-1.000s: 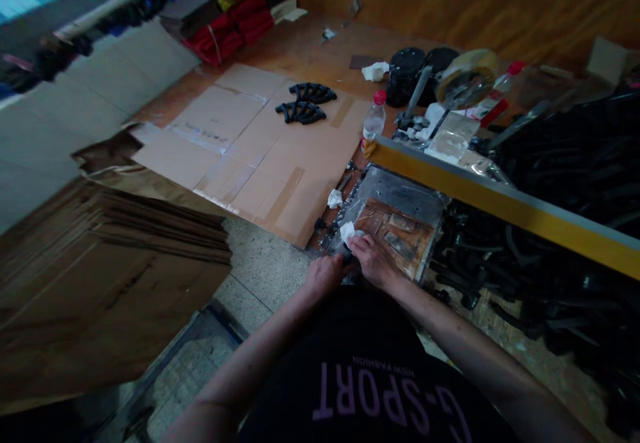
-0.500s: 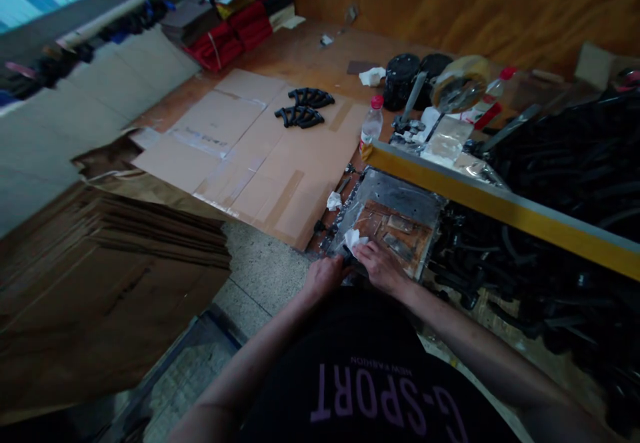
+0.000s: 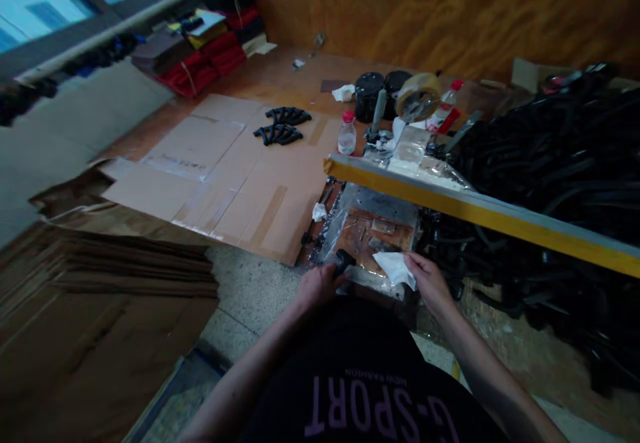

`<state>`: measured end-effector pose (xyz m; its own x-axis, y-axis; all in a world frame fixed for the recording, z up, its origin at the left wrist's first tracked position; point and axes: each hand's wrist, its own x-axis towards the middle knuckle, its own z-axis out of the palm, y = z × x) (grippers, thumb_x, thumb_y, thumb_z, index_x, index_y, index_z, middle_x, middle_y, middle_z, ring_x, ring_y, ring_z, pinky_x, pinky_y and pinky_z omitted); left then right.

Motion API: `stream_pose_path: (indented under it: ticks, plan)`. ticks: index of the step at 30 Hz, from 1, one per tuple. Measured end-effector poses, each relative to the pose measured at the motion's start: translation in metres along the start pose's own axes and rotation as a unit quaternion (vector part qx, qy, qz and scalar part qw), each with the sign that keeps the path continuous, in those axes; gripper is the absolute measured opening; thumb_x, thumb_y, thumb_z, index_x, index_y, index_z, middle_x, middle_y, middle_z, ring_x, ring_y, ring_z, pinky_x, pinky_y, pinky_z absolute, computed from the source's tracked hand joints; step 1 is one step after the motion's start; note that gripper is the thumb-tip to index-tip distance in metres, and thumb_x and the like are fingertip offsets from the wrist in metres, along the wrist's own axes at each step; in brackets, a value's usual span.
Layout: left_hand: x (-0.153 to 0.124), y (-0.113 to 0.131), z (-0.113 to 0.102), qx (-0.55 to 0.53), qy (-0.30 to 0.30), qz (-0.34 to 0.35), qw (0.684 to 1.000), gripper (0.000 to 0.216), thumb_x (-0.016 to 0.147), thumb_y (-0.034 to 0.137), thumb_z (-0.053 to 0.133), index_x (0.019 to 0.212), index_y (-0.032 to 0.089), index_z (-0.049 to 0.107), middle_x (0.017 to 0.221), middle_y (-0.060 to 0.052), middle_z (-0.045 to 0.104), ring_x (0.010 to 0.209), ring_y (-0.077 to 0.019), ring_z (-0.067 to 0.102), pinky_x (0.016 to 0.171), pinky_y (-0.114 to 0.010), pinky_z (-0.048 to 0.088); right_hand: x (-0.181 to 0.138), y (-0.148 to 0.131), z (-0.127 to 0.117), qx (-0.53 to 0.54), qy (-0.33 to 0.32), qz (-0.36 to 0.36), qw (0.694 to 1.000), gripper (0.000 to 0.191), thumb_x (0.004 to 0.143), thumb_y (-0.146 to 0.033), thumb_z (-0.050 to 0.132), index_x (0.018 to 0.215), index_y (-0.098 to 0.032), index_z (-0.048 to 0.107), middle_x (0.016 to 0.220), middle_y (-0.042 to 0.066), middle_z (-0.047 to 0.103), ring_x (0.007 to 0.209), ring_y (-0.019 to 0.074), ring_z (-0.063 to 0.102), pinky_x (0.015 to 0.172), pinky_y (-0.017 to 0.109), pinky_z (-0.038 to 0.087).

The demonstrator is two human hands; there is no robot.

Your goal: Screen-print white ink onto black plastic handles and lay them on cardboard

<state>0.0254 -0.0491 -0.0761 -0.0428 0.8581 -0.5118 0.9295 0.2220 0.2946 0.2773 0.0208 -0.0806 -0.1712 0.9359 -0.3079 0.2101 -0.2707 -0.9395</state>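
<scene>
My left hand (image 3: pixel 316 285) is closed round a small black part (image 3: pixel 343 260) at the near left corner of a plastic-covered metal plate (image 3: pixel 385 204). My right hand (image 3: pixel 427 280) pinches a white tissue (image 3: pixel 394 268) at the plate's near right edge. A brown stained patch covers the middle of the plate. The two hands are apart, the tissue lying between them on the plate's front edge.
A yellow-edged bar (image 3: pixel 475 211) crosses just behind the plate. Black hoses (image 3: pixel 550 163) pile up on the right. Flattened cardboard (image 3: pixel 225 163) with curved black parts (image 3: pixel 280 126) lies to the left, beside a small bottle (image 3: pixel 347 133), a tape roll (image 3: pixel 417 96) and stacked cardboard sheets (image 3: pixel 100 283).
My right hand has pulled the tissue away from the black part toward the right. My left hand stays on the part. The view has swung slightly left.
</scene>
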Motion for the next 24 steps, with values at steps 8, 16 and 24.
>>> stream_pose_path:
  ticks: [8, 16, 24]
  plan:
    - [0.015, 0.054, -0.003, -0.135, -0.06, 0.145, 0.978, 0.037, 0.093, 0.042, 0.042, 0.122, 0.021, 0.049, 0.104, -0.008, 0.071, 0.098, -0.0232, 0.067, 0.075, -0.027, 0.047, -0.014, 0.001, -0.045, 0.236, 0.182, 0.047, 0.953, 0.043, 0.06, -0.053, 0.077, 0.085, -0.018, 0.071, 0.079, 0.003, 0.07, 0.061, 0.0156, 0.058, 0.051, 0.025, 0.044]
    - [0.059, 0.172, -0.005, -0.137, -0.032, 0.251, 0.958, 0.036, 0.091, 0.042, 0.045, 0.114, 0.017, 0.058, 0.108, -0.011, 0.069, 0.107, -0.0239, 0.063, 0.093, -0.034, 0.048, -0.004, 0.005, -0.121, 0.262, 0.298, -0.03, 0.917, 0.033, 0.06, -0.043, 0.078, 0.085, -0.023, 0.072, 0.082, 0.003, 0.072, 0.071, 0.0204, 0.064, 0.064, 0.032, 0.052]
    - [0.07, 0.139, 0.009, -0.129, 0.002, 0.19, 0.973, 0.027, 0.085, 0.025, 0.054, 0.109, 0.026, 0.066, 0.116, -0.004, 0.069, 0.115, -0.0234, 0.058, 0.104, -0.035, 0.043, 0.093, -0.008, -0.159, 0.092, 0.312, -0.108, 0.939, 0.041, 0.076, -0.048, 0.062, 0.098, -0.016, 0.072, 0.094, 0.008, 0.073, 0.082, 0.0228, 0.065, 0.074, 0.034, 0.05]
